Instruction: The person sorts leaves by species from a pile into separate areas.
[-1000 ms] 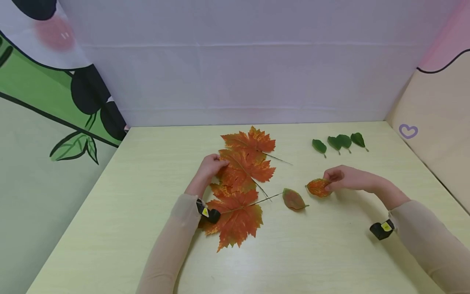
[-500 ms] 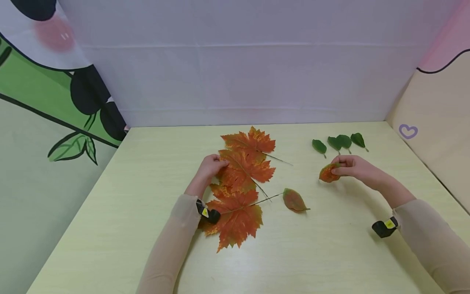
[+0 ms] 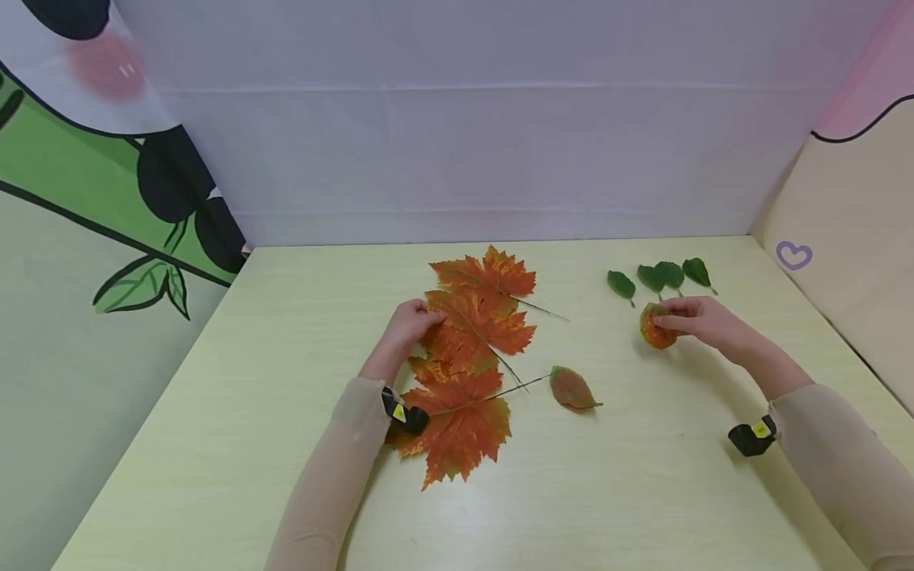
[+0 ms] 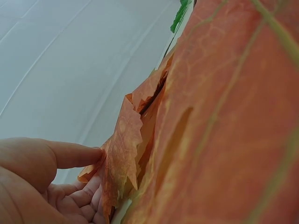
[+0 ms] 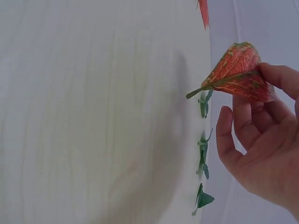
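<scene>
My left hand pinches the left edge of the middle orange maple leaf; in the left wrist view the thumb presses that leaf's edge against the fingers. Another maple leaf lies above it, and a third lies nearer the front edge, under my left wrist. Over the right side of the table, my right hand holds a small orange-red leaf between thumb and fingers, its short stem sticking out. Just beyond that hand lie several small green leaves.
A reddish-green oval leaf rests on the pale table between the hands, touching a maple stem. A lilac cloth wall rises along the back edge, with printed cloth panels at both sides.
My right hand has moved right and away from me, toward the green leaves, carrying the small orange-red leaf and turning it. My left hand has stayed in place on the maple leaf.
</scene>
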Demonstrator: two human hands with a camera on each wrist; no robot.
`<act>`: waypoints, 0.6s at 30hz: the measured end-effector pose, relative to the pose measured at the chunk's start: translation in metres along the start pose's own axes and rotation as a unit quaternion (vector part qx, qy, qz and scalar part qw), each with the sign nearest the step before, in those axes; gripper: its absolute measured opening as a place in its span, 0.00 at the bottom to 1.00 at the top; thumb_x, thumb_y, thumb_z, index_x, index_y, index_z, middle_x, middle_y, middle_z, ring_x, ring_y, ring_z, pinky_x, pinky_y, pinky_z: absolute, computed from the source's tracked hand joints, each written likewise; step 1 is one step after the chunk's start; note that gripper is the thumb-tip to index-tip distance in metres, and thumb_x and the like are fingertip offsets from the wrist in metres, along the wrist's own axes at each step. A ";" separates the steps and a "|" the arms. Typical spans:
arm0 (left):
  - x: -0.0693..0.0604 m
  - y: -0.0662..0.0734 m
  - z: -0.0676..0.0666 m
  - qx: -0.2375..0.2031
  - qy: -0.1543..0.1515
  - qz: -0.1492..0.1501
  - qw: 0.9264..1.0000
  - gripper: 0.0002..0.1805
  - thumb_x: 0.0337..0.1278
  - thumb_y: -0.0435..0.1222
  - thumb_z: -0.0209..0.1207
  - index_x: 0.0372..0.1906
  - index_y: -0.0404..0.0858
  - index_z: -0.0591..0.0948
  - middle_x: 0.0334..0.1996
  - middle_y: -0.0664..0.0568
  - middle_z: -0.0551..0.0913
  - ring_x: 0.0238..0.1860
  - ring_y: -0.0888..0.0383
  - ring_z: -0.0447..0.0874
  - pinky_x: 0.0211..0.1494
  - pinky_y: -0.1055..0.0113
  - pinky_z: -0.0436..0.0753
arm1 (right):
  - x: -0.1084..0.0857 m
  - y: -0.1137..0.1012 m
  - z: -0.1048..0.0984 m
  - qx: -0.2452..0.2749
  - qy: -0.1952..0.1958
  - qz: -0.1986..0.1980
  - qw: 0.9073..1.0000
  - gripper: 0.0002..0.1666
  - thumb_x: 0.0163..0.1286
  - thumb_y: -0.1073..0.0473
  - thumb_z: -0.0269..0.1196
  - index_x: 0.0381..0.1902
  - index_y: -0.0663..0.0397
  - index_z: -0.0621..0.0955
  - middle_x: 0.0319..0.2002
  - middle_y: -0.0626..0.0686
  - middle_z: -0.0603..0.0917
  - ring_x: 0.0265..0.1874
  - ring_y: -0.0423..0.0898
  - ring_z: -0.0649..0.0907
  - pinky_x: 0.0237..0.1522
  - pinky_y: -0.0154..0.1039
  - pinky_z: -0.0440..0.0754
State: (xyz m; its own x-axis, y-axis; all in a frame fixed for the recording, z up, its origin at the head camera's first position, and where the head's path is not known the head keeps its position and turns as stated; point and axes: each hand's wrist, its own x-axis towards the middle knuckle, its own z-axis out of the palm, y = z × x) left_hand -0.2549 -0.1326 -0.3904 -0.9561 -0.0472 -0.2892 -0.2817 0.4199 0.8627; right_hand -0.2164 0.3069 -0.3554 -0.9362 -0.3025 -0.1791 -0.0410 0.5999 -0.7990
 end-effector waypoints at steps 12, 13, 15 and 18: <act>-0.003 0.002 -0.002 0.000 0.001 0.000 1.000 0.15 0.56 0.37 0.57 0.26 0.39 0.61 0.24 0.50 0.59 0.27 0.56 0.60 0.30 0.66 0.61 | 0.003 0.018 -0.022 -0.031 0.026 0.045 0.998 0.29 0.68 0.51 0.53 0.55 0.72 0.69 0.35 0.40 0.78 0.32 0.30 0.76 0.38 0.26 0.73; -0.003 0.003 -0.002 0.000 0.001 0.000 1.000 0.15 0.56 0.37 0.57 0.26 0.39 0.62 0.24 0.50 0.59 0.27 0.56 0.60 0.30 0.66 0.61 | 0.002 0.020 -0.023 -0.030 0.029 0.047 0.998 0.29 0.68 0.51 0.53 0.55 0.72 0.69 0.34 0.39 0.77 0.31 0.30 0.76 0.37 0.26 0.73; -0.003 0.003 -0.002 0.001 0.000 -0.001 1.000 0.15 0.56 0.37 0.57 0.26 0.38 0.62 0.24 0.50 0.59 0.27 0.56 0.61 0.31 0.66 0.62 | 0.002 0.024 -0.026 -0.028 0.035 0.053 0.998 0.29 0.67 0.51 0.54 0.54 0.73 0.69 0.32 0.39 0.78 0.30 0.31 0.77 0.36 0.28 0.74; -0.004 0.004 -0.002 0.000 -0.002 -0.003 1.000 0.15 0.56 0.36 0.57 0.26 0.38 0.62 0.24 0.50 0.60 0.27 0.56 0.61 0.31 0.66 0.62 | 0.001 0.029 -0.030 -0.024 0.038 0.063 0.997 0.30 0.67 0.51 0.55 0.53 0.74 0.69 0.31 0.38 0.77 0.29 0.31 0.76 0.35 0.29 0.75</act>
State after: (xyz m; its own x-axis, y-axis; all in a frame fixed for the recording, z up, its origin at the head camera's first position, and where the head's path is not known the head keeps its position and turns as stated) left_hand -0.2525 -0.1328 -0.3853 -0.9543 -0.0462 -0.2953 -0.2868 0.4201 0.8610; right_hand -0.2288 0.3461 -0.3613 -0.9583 -0.1667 -0.2320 0.0641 0.6657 -0.7434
